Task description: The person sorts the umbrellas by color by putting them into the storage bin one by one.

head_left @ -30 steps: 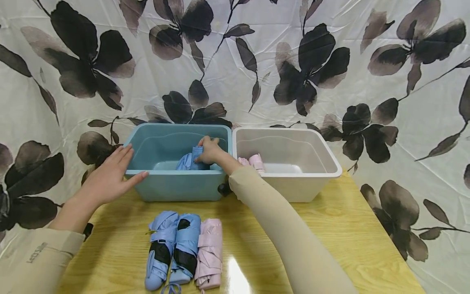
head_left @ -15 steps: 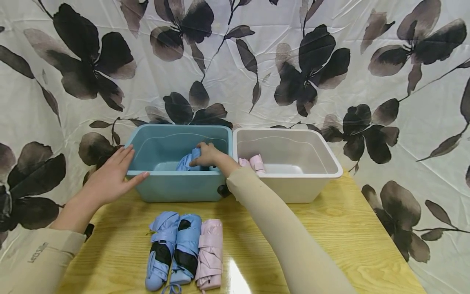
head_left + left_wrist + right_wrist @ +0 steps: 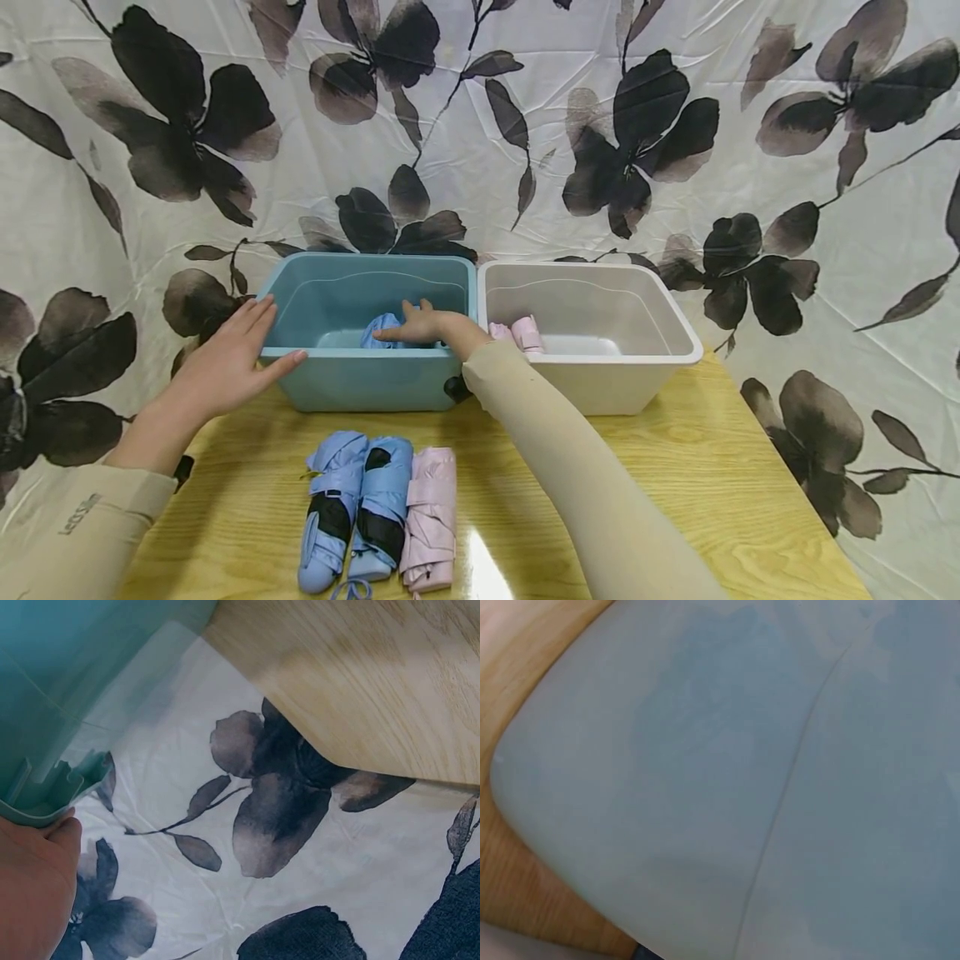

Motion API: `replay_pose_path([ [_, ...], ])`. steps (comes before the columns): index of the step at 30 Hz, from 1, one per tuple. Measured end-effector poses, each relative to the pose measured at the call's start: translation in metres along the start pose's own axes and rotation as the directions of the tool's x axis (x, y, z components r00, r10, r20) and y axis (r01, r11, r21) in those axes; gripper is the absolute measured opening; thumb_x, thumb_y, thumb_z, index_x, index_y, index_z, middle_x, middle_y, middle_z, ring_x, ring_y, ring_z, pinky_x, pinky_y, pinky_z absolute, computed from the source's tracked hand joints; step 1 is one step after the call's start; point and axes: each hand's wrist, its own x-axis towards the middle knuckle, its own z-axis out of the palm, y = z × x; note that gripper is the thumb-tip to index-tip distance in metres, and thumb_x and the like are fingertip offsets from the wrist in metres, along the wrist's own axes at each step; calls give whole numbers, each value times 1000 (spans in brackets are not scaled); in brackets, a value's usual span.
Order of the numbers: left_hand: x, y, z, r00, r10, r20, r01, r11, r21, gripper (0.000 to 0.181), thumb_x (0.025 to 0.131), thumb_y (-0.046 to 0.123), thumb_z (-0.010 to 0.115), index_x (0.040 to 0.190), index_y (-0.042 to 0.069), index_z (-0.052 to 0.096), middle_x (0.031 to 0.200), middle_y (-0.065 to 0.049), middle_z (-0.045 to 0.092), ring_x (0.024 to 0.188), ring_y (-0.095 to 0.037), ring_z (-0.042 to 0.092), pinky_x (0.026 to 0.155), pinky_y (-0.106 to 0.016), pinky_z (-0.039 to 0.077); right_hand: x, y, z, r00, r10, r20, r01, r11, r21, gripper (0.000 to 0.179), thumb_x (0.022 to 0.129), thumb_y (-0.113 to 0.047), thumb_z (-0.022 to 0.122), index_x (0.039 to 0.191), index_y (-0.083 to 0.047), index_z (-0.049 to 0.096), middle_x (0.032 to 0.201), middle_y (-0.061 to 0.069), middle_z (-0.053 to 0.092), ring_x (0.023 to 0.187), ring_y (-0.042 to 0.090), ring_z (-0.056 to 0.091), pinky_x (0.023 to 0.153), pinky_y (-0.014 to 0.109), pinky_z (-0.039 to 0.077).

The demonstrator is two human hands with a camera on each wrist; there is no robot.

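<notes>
My left hand (image 3: 227,360) rests on the left rim of a teal plastic bin (image 3: 360,379), fingers straight and thumb spread. In the left wrist view part of that hand (image 3: 34,881) touches the bin's rim (image 3: 45,819). My right hand (image 3: 420,323) reaches over the front rim into the bin, its fingers spread above a folded blue umbrella (image 3: 378,330) that they partly cover. Only the bin's outer wall (image 3: 667,787) fills the right wrist view, without the hand. Two blue umbrellas, a left one (image 3: 330,508) and a right one (image 3: 381,508), lie beside a pink umbrella (image 3: 429,517).
A white bin (image 3: 592,379) stands against the teal bin's right side, with rolled pink items (image 3: 527,335) at its left end. Both are on a wooden table (image 3: 720,492), before a floral cloth (image 3: 510,125). The table's right edge slants away.
Inside the teal bin my right hand has moved lower and slightly left, and its fingers have gone from gripping the blue umbrella to spreading. My left hand stays on the rim.
</notes>
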Motion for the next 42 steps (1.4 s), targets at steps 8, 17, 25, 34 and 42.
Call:
replay_pose_path([
  [8,1,3,-2,1000,6,2,-6,1000,-3,98,102,59,56,158,-14,25,167,-31,20,156,-49,13,120,-69,22,-2,3,1,999,-50,-5,50,999,2,93,105,-60,48,168,-10,1,175,11,7,162,26,7,130,43,13],
  [17,2,5,-2,1000,-4,2,4,1000,-3,97,102,60,55,158,-14,26,167,-31,21,156,-49,14,119,-71,22,-11,1,0,944,-172,-283,161,985,-61,80,106,-52,53,166,-9,24,169,13,31,156,28,29,126,41,28],
  [25,2,1,0,1000,-13,7,13,1000,-9,99,102,61,55,159,-14,24,168,-31,20,156,-50,12,118,-71,21,-44,-7,-4,829,-277,-486,311,950,-11,69,106,-47,57,164,-16,35,165,9,39,139,25,53,111,41,47],
  [34,2,-2,0,1000,-7,6,7,1000,-19,98,102,59,55,158,-14,24,167,-32,19,155,-52,13,119,-71,20,-95,-1,15,655,-369,-660,511,859,27,61,105,-33,63,160,-16,43,159,7,45,119,22,63,92,30,57],
  [42,1,2,0,1000,-6,6,6,1000,-19,98,102,59,56,158,-14,24,167,-33,20,154,-53,14,118,-72,21,-130,19,60,512,-394,-764,665,744,62,55,101,-16,68,151,-5,49,146,14,52,110,27,65,86,30,60],
])
